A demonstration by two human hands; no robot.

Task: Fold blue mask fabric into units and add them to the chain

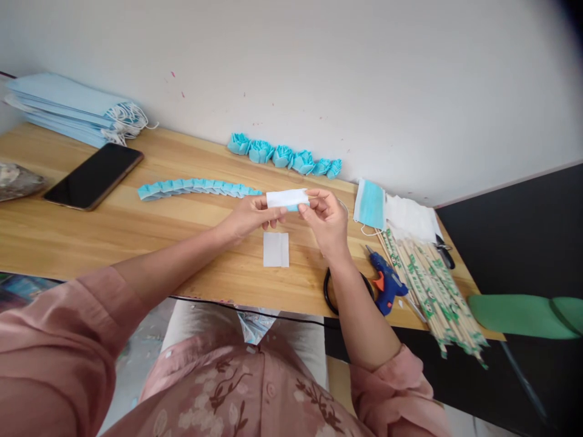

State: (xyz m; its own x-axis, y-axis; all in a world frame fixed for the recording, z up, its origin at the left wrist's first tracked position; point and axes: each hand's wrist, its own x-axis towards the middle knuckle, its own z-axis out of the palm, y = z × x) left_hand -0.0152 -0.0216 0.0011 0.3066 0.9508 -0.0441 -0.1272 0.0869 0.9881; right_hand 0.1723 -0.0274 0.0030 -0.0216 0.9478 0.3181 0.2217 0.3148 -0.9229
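Pink shirt (pixel 259 397) | left hand (pixel 248 216) — nearly closed, pinching folded strip (pixel 286 198) (white, blue-edged) | right hand (pixel 331 224) — pinching likewise

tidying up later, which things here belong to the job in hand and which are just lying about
Probably the job: held white-and-blue piece, white square, blue pleated strip, blue flowers, mask stack, glue gun, perhaps wrapped sticks.
Probably lying about: phone, green object.

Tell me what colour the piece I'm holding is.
The piece is mostly white, light blue along its near edge; best seen in the head view.
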